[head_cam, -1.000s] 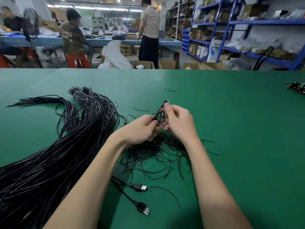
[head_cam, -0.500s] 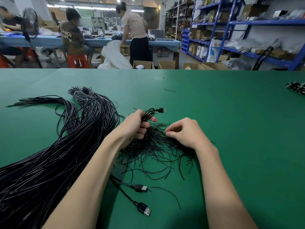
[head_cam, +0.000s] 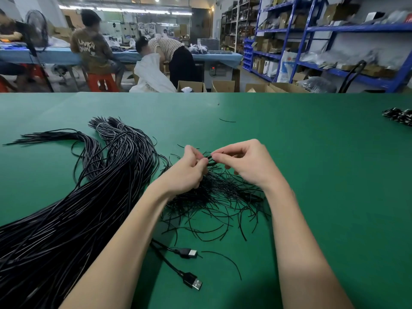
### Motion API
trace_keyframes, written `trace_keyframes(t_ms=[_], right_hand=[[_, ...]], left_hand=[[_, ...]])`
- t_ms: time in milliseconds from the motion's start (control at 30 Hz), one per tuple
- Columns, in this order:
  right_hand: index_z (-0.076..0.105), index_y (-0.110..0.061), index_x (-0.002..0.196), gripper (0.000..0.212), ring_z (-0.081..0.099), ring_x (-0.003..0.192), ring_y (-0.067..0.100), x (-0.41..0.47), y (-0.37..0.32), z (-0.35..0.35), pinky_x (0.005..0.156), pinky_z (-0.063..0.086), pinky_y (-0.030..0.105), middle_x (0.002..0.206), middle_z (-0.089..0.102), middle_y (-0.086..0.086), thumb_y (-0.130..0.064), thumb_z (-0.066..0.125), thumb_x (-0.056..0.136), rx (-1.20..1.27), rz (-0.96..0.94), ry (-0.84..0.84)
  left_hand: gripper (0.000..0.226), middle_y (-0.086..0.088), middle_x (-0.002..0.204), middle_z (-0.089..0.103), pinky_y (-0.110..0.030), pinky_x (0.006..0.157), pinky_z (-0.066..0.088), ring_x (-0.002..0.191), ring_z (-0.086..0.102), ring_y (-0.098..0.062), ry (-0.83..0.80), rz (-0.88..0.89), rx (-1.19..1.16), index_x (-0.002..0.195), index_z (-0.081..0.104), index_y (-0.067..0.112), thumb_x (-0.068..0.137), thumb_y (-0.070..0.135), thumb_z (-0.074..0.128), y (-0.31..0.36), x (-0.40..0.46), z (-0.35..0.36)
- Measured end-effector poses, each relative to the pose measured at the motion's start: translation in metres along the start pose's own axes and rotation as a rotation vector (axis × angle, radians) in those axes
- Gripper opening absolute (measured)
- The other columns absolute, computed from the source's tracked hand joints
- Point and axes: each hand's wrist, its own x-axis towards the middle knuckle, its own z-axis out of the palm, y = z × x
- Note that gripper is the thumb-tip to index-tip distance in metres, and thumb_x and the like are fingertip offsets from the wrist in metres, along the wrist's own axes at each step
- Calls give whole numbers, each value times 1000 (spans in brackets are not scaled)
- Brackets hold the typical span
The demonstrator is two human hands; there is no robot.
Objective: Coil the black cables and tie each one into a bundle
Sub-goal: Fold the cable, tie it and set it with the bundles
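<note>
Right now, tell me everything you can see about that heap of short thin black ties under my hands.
The heap of ties is a loose tangle of short, thin, black strands, wire-like and slightly glossy, lying on the green table. They cross in all directions, with curved ends splaying toward the near side. A few stray strands lie apart from it. The left hand and right hand are above its far part; the left wrist covers its left edge. Long black cables lie beside it.

A green desk [head_cam: 312, 175] carries a thick mass of black cables [head_cam: 66, 219] to the left of the left hand [head_cam: 185, 172]. A heap of thin black ties [head_cam: 218, 197] lies beneath both hands, with two USB plugs [head_cam: 189, 253] nearer the person.
</note>
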Motion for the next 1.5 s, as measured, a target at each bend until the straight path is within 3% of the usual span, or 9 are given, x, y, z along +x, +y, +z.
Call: trace_keyframes(t_ms=[200, 467, 667, 900, 1000, 1100, 1200, 1367, 1500], right_hand=[[83, -32, 85, 11, 72, 76, -3, 0, -1, 9, 77, 56, 16, 75, 77, -18, -22, 85, 81, -36, -53, 7], [80, -20, 74, 11, 65, 58, 3, -1, 4, 18, 50, 49, 17, 67, 76, -7, -18, 90, 75, 113, 14, 90], [80, -16, 74, 12, 63, 64, 9, 1, 3, 15, 50, 47, 18, 79, 79, 2, -19, 91, 73, 335, 129, 52], [74, -19, 78, 15, 67, 64, 5, 8, 4, 16, 64, 50, 19, 78, 78, 2, -19, 90, 76, 302, 155, 124], [76, -21, 88, 14, 60, 56, -1, 6, 5, 8, 53, 43, 10, 79, 78, -3, -25, 86, 81, 345, 156, 19], [80, -29, 90, 18, 59, 75, 2, 1, 12, -7, 66, 44, 20, 89, 78, -6, -41, 83, 77, 312, 194, -164], [81, -32, 87, 29, 43, 56, 6, -1, 25, -15, 55, 31, 23, 64, 59, -8, -49, 83, 64, 324, 249, -309], [73, -16, 91, 8, 48, 44, 0, -3, 40, -8, 36, 32, 12, 65, 62, -3, -12, 74, 85, 728, 408, -403], [79, -16, 82, 15, 48, 46, -2, -2, 42, 9, 35, 31, 8, 74, 61, -2, -11, 65, 82, 968, 403, -372]], left_hand=[[18, -5, 74, 47, -33, 57, 39, 62, 39, -17, -52, 54, 124, 93, 38, 16, 108, 25, 38, 11, -3, 5], [17, 2, 74, 43, -23, 52, 33, 58, 34, -11, -106, -72, -47, 86, 36, 18, 103, 15, 38, 19, -8, 4], [14, -3, 77, 51, -34, 69, 46, 70, 47, -17, -93, 14, 99, 94, 42, 16, 101, 21, 54, 20, -12, 1], [17, 5, 68, 41, -19, 54, 39, 54, 37, -7, -163, 31, -37, 92, 38, 16, 103, 10, 49, 26, -15, -1], [19, 8, 65, 40, -20, 54, 35, 55, 34, -8, -219, 20, -136, 90, 37, 17, 104, 7, 48, 29, -17, -3], [19, 7, 64, 46, -22, 56, 33, 58, 34, -11, -309, -7, -258, 89, 40, 15, 103, 4, 47, 27, -19, -7], [16, 3, 67, 58, -21, 55, 40, 56, 40, -10, -392, -30, -336, 90, 45, 11, 102, 2, 49, 27, -21, -9], [12, -7, 75, 57, -20, 53, 37, 57, 40, -12, -421, -45, -488, 89, 47, 9, 97, 1, 51, 29, -22, -5], [10, -9, 74, 54, -19, 50, 30, 57, 36, -12, -375, -30, -678, 87, 46, 8, 87, 7, 55, 32, -23, -6]])
